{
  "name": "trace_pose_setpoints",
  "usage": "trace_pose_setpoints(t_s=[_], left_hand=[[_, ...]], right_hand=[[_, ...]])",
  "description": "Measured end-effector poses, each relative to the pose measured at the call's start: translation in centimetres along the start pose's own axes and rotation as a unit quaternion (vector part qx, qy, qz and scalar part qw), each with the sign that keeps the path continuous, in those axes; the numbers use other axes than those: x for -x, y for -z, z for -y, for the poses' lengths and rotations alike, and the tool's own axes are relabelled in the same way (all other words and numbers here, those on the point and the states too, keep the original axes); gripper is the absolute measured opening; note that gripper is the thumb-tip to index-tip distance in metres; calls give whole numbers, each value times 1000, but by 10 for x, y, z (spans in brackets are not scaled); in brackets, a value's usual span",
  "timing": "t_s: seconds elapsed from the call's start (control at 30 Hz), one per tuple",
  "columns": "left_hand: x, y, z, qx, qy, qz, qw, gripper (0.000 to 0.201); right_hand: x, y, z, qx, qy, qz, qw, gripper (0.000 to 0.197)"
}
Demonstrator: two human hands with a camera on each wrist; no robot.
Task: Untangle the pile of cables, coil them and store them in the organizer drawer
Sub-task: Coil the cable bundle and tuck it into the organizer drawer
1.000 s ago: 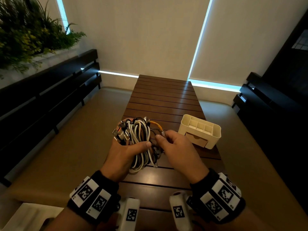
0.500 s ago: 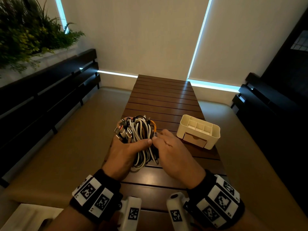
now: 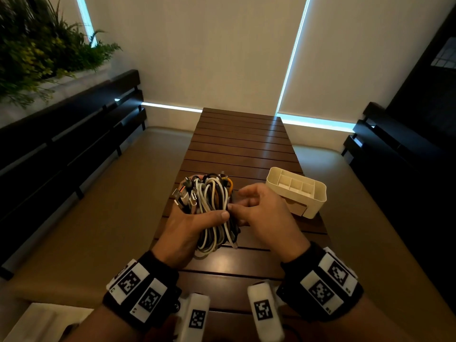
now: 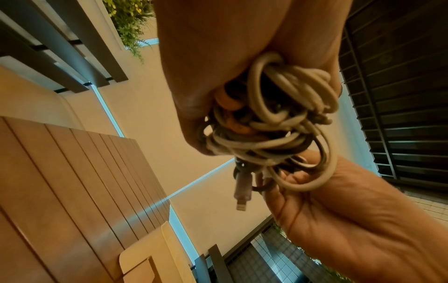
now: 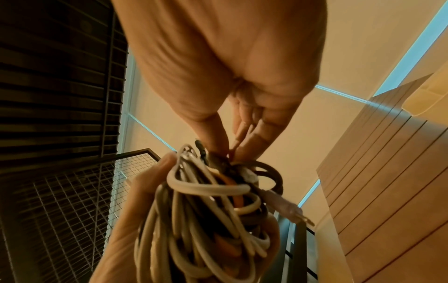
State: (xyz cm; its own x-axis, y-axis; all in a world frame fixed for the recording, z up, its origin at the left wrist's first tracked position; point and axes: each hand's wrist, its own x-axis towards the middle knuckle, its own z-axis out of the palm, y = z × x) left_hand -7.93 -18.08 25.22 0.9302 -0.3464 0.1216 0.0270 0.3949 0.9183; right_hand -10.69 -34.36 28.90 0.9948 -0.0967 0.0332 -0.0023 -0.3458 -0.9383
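A tangled bundle of white, black and orange cables (image 3: 212, 206) is held above the slatted wooden table (image 3: 241, 149). My left hand (image 3: 190, 228) grips the bundle (image 4: 274, 122) around its middle, thumb across the front. My right hand (image 3: 259, 213) is at the bundle's right side, and its thumb and fingertips (image 5: 242, 147) pinch a dark strand at the top of the bundle (image 5: 213, 206). Several plugs stick out at the upper left. The cream organizer (image 3: 296, 191) stands to the right, its small drawer facing me.
Dark slatted benches (image 3: 74, 134) run along both sides of the table, with tan floor between. A green plant (image 3: 42, 50) sits at the upper left. The far half of the table carries nothing I can see.
My right hand has moved from the orange cable end in to the bundle's right side and now pinches a strand there. The left hand's grip is unchanged.
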Motion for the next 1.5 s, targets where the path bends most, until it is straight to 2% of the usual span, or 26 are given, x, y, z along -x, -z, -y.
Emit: trace_pose_setpoints(t_s=[0.13,0.27,0.37,0.47,0.6,0.67,0.73,0.83,0.93,1.0,1.07,1.17,1.37,1.5], left_hand=[[-5,3,2,-21,2,11,1000,76],[-8,7,2,-20,-2,38,999,46],[-7,12,0,-11,0,59,998,44],[-9,22,1,-2,7,68,998,50],[-13,35,2,-3,37,58,998,62],[-15,40,-2,-29,37,54,997,50],[-17,41,-2,-38,36,47,998,41],[-16,41,1,-27,64,29,997,38],[-17,42,4,-11,82,7,997,45],[-18,44,6,4,85,-7,996,47],[-18,42,7,7,96,-10,995,52],[-20,32,9,-3,96,-1,995,40],[-21,10,10,-13,99,55,993,45],[-20,-6,17,2,91,68,993,46]], right_hand=[[-3,-5,0,67,22,-16,997,12],[1,-12,-3,20,32,-29,999,5],[1,-17,-6,-61,-12,-31,998,3],[-7,-19,-4,-121,-78,3,990,5],[-23,-24,-7,-62,-139,23,988,25],[-24,-31,-13,-61,-171,34,983,31],[-22,-38,-19,-118,-183,36,975,27],[-17,-45,-21,-196,-162,50,966,17],[-14,-36,-22,-257,-156,83,950,4],[-13,-25,-22,-291,-147,90,941,20],[-14,-18,-21,-238,-103,61,964,26],[-17,-18,-24,-98,-33,36,994,31],[-17,-6,-34,-131,-16,15,991,29],[-12,10,-36,-103,5,7,995,31]])
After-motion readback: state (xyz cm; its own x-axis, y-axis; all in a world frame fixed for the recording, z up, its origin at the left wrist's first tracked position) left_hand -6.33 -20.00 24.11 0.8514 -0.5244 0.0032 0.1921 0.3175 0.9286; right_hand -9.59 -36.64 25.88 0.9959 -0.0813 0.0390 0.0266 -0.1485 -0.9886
